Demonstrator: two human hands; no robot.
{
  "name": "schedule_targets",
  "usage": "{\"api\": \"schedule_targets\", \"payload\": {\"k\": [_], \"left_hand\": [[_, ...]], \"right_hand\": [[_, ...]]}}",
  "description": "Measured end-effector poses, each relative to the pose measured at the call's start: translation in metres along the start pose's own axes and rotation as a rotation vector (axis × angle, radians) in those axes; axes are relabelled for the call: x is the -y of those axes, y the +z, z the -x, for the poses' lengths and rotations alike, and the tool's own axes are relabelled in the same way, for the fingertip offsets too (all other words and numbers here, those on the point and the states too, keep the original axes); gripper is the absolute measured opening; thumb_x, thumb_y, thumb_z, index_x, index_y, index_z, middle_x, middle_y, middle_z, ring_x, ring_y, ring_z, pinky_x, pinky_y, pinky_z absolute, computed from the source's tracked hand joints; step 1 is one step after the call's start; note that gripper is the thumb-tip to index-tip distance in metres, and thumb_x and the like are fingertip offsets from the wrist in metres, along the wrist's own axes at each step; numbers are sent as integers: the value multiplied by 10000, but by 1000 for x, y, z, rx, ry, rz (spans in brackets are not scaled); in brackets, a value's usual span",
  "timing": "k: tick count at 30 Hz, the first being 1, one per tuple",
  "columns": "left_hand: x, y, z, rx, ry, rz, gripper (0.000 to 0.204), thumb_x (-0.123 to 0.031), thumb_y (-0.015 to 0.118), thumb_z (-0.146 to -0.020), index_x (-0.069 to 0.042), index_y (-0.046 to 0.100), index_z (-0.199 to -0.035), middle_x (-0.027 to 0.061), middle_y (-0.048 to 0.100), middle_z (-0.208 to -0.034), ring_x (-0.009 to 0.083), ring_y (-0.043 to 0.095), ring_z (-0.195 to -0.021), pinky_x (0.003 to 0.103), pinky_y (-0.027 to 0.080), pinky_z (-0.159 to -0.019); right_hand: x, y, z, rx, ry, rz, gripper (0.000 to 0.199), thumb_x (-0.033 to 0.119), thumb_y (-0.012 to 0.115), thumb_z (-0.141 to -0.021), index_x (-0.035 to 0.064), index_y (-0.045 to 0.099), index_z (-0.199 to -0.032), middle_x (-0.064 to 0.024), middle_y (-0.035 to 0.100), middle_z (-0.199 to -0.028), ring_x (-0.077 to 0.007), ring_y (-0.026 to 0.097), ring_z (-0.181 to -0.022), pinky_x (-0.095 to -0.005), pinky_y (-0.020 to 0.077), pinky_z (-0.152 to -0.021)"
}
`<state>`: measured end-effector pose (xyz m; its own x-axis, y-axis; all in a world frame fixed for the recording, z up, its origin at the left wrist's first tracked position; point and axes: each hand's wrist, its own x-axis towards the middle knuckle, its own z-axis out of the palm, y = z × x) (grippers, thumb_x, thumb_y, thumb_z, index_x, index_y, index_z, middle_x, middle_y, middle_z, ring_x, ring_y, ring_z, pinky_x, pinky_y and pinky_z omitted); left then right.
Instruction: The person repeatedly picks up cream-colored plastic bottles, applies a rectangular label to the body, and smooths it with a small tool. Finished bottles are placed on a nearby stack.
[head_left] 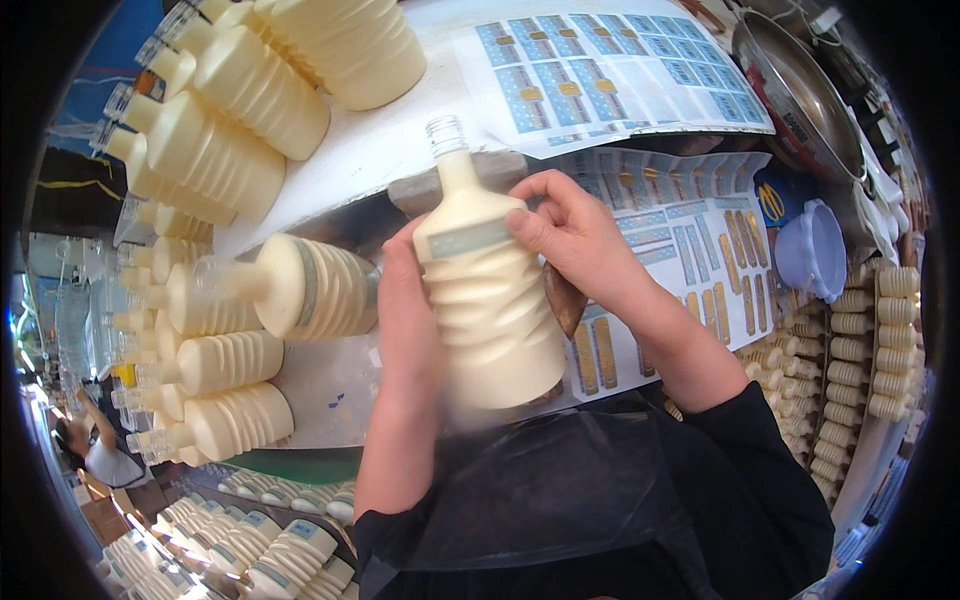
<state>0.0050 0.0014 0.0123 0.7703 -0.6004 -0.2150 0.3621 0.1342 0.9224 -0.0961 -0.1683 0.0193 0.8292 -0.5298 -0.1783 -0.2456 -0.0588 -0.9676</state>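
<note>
A cream-coloured ribbed bottle point(495, 330) with a clear threaded neck stands tilted in front of me. My left hand point(403, 285) is wrapped along its left side and steadies it. Across the bottle's shoulder lies a pale blue-grey label strip point(465, 238). The thumb and forefinger of my right hand point(570, 222) are closed at the strip's right end, against the bottle. Just left of my left hand, another cream bottle point(315, 288) with a similar strip lies on its side. A brown block point(566, 300) shows partly behind the held bottle.
Cream bottles point(235, 75) crowd the left and upper left. Sheets of blue labels point(570, 75) and gold-and-blue label strips point(690, 250) lie ahead and right. A lavender bucket point(810, 250) and a metal pan point(800, 85) sit far right. Bottle rows point(845, 375) fill the lower right.
</note>
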Motion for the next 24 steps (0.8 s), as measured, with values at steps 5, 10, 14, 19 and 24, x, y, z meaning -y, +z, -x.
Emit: {"api": "schedule_targets", "payload": {"k": [5,10,14,19,24], "left_hand": [[6,3,-4,18,-10,-45,427,-368,371,-1143,-27,522,-1352,114,643,-1246,177,623,-1142,362,512,-1013],[9,-2,-5,-8,59,-42,375,-333,431,-1125,-32,522,-1329,102,620,-1235,154,593,-1129,331,494,-1003],[11,1,-7,-42,140,-168,378,-350,456,-1102,-41,526,-1308,85,599,-1203,140,566,-1090,321,474,-980],[15,-6,-9,-16,73,-45,413,-382,362,-1132,-40,531,-1291,84,614,-1199,150,589,-1095,331,489,-986],[4,1,-3,-50,-78,285,433,-375,309,-1148,-37,539,-1288,76,629,-1197,163,621,-1097,349,515,-985]], "right_hand": [[1,3,0,-2,25,-28,350,296,719,-972,34,599,-1169,-3,632,-784,-54,562,-700,-228,446,-618],[0,4,1,12,3,-57,327,275,694,-1006,33,571,-1188,14,619,-791,-20,532,-668,-187,404,-564],[0,6,2,0,5,-66,326,280,687,-1012,36,574,-1198,13,616,-808,-22,534,-689,-183,409,-588],[1,-6,2,2,-5,-91,273,209,676,-1003,39,602,-1202,19,621,-876,-31,551,-812,-209,445,-724],[22,-18,12,-279,-210,-156,106,26,628,-967,33,680,-1059,-6,670,-1024,-101,614,-968,-263,489,-872]]}}
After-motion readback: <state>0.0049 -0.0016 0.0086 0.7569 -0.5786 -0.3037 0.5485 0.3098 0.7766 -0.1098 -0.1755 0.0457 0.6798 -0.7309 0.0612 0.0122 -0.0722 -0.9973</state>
